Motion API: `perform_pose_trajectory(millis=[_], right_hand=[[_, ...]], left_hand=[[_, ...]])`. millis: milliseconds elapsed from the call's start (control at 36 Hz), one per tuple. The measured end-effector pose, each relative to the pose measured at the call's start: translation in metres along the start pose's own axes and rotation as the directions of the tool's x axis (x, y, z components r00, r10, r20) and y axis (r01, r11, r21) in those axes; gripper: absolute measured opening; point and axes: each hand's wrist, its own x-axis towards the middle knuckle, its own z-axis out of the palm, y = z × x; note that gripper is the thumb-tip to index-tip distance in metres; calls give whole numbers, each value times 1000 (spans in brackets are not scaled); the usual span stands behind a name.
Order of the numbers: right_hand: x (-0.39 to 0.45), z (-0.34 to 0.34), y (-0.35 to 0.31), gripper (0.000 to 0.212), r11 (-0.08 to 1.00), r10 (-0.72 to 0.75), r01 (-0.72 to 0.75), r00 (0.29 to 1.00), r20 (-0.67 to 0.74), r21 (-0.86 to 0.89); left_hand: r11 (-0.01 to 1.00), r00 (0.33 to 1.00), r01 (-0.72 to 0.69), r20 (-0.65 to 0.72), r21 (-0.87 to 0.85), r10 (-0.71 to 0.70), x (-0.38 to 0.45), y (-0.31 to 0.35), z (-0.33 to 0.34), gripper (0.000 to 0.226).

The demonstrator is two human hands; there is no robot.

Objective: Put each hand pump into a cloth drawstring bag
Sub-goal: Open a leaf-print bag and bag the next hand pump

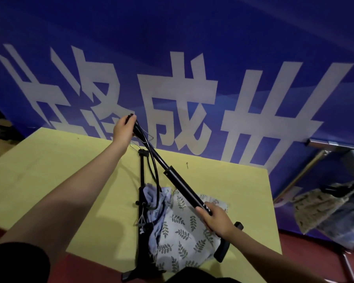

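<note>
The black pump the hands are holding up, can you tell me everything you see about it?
The held pump is a long, slim black tube that looks like metal, tilted from lower right up to upper left above the yellow table. A thinner rod runs on from the barrel's top, with a black hose looping down beside it. The left hand grips the far end; the right hand grips the barrel near its handle. It hangs over the leaf-print bag.
</note>
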Motion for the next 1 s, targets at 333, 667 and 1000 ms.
perform_pose_trajectory(millis=[333,667,1000], right_hand=[[1,-17,-8,19,988,-2,14,997,-78,156],[10,-28,-7,27,978,32,-7,993,-117,208],[10,-24,-13,32,968,29,-4,995,-96,251]], left_hand=[[959,988,23,154,-282,22,-24,8,48,23],[926,970,147,232,-347,-67,-50,12,85,12],[924,946,186,314,-334,-77,-77,-9,93,27]])
